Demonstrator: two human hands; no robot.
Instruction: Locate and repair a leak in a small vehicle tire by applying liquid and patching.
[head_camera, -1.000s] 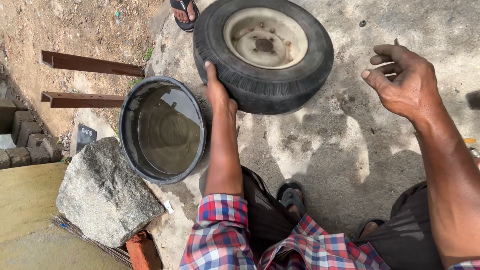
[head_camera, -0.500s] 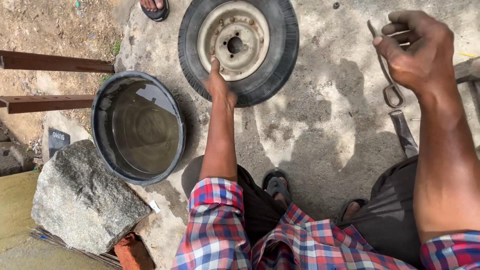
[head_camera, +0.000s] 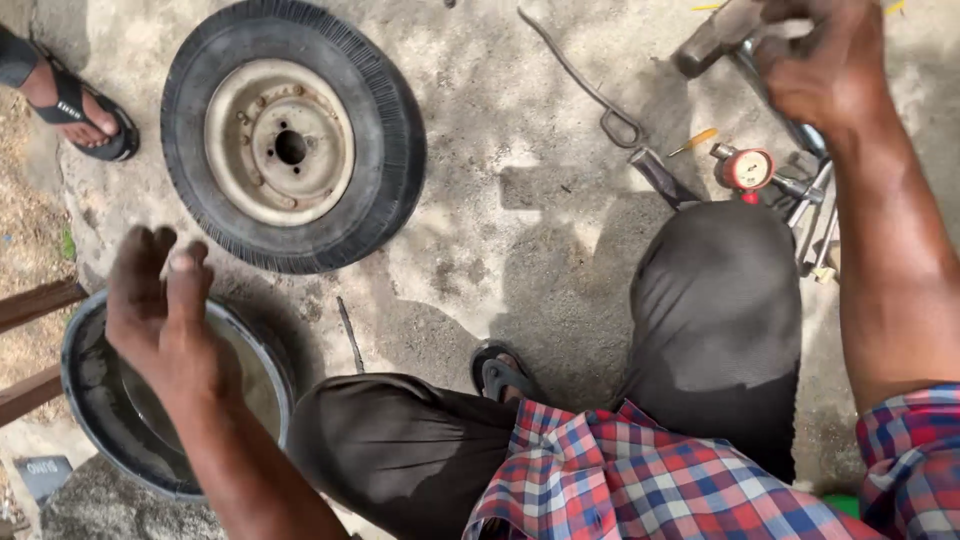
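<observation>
Head view, looking down on a squatting person in a red, blue and white checked shirt and dark trousers, on a rough concrete floor. Left hand (head_camera: 165, 320): raised above the black rubber basin (head_camera: 95, 440) of murky water at the lower left edge of the floor, fingers loosely spread and holding nothing, clear of the water. Right hand (head_camera: 825, 65): at the upper right, fingers wrapped around the handle of a hammer (head_camera: 715, 35) whose grey head points left. Small wheel (head_camera: 290, 135): black tyre on a pale, rusty steel rim, lying flat at the upper left of the floor, just beyond the basin and apart from both hands. Bent metal hook (head_camera: 585, 85): lying on the concrete between the wheel and the hammer. Round pressure gauge (head_camera: 748, 168) with a red case: on the floor beneath the right forearm, beside a cluster of metal tools (head_camera: 815, 215) and a small yellow-handled screwdriver (head_camera: 695, 142). Another person's foot in a black sandal (head_camera: 80, 105): at the upper left edge. Brown wooden bars (head_camera: 35, 305): at the left edge, next to the basin.
</observation>
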